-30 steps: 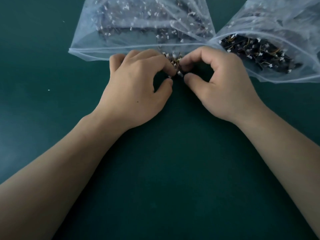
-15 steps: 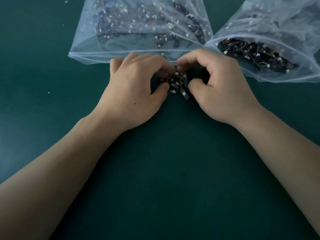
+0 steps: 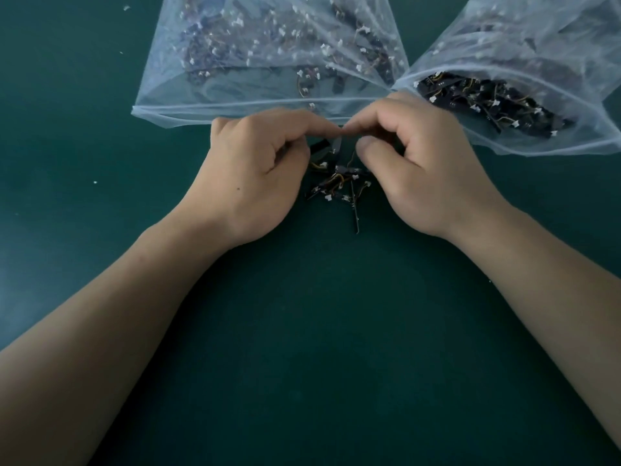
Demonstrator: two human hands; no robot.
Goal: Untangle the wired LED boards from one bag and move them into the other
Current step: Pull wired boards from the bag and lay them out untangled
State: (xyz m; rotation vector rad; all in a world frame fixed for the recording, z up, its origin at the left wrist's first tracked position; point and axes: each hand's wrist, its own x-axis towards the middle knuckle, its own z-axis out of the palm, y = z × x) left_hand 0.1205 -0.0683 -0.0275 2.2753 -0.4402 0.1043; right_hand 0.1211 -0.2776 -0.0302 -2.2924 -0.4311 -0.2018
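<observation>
A small tangle of black LED boards (image 3: 339,183) with yellow wires and white connectors lies on the green table between my hands. My left hand (image 3: 258,169) pinches one black board at the top of the tangle. My right hand (image 3: 413,163) has its thumb and fingers curled at the tangle's upper right, fingertips meeting those of my left hand; what it grips is hidden. Behind them lie two clear plastic bags: the left bag (image 3: 235,109) holds many wired boards, and the right bag (image 3: 551,146) holds a dark heap of boards near its mouth.
The green table top (image 3: 319,331) stretches toward me between my forearms. A few white specks lie at the far left (image 3: 95,182). The two bags touch at their near corners, right behind my fingertips.
The tangle has come out of the left bag's mouth and toward me onto the table. Both hands have drawn back with it and spread slightly, so the boards hang looser.
</observation>
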